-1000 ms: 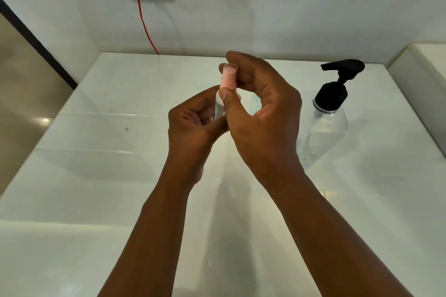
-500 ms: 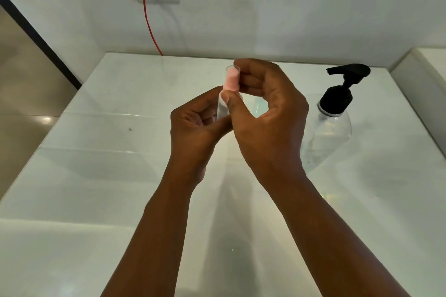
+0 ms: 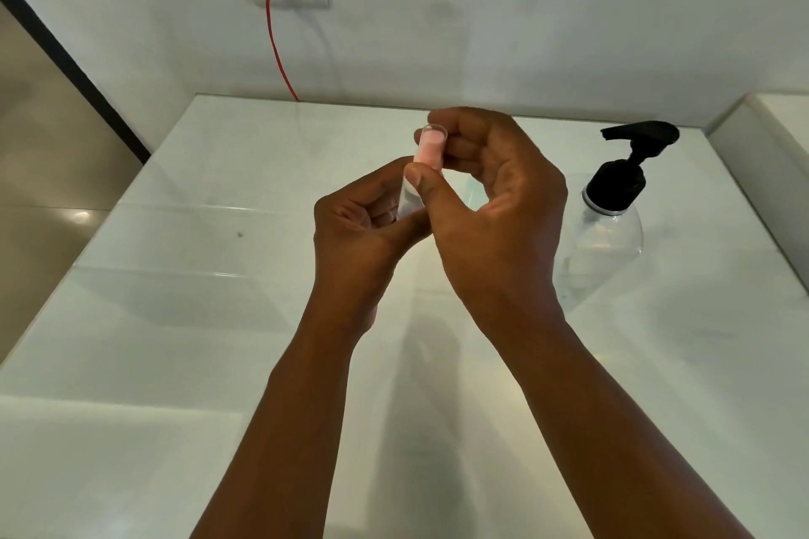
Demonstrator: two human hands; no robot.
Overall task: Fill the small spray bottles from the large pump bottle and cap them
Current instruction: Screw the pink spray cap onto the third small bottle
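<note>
Barely shifting since before, your left hand (image 3: 363, 228) is gripping the bottle (image 3: 411, 199) above the table (image 3: 175, 276) while your right hand (image 3: 494, 206) is pinching its cap (image 3: 430, 147); keep both aligned.

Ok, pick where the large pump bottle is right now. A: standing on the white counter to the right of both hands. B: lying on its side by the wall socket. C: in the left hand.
A: the large pump bottle stands upright on the white counter, untouched, right of both hands.
</note>
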